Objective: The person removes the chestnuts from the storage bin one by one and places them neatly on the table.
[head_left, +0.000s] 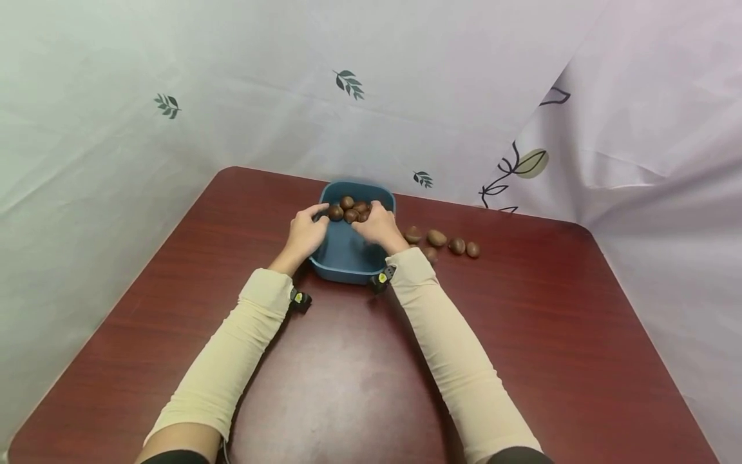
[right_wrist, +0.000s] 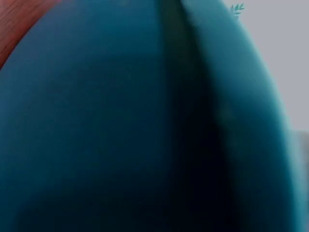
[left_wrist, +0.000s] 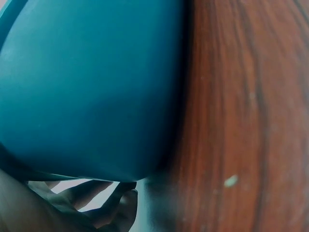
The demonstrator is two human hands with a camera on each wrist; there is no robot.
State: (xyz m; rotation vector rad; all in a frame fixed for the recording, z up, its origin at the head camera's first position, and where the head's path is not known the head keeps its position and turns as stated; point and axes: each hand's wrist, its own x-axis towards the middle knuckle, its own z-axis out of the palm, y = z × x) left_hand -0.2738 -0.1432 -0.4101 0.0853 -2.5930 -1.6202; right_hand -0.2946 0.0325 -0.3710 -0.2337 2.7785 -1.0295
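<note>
Sleeves (head_left: 228,351) led to left hand (head_left: 306,232) and right hand (head_left: 379,229), nuts (head_left: 351,216) between them in the far half of the bin (head_left: 344,251), right nearer; couldn't tell if fingers grasped anything.

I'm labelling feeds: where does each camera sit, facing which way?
Head: on the head, facing forward and down at the blue bin; left hand, right hand, sleeves show.
Left wrist: on that wrist, facing the bin's side and table; fingers show.
Right wrist: on that wrist, facing the bin; no hand discernible.
Wrist views share bin, table.
</note>
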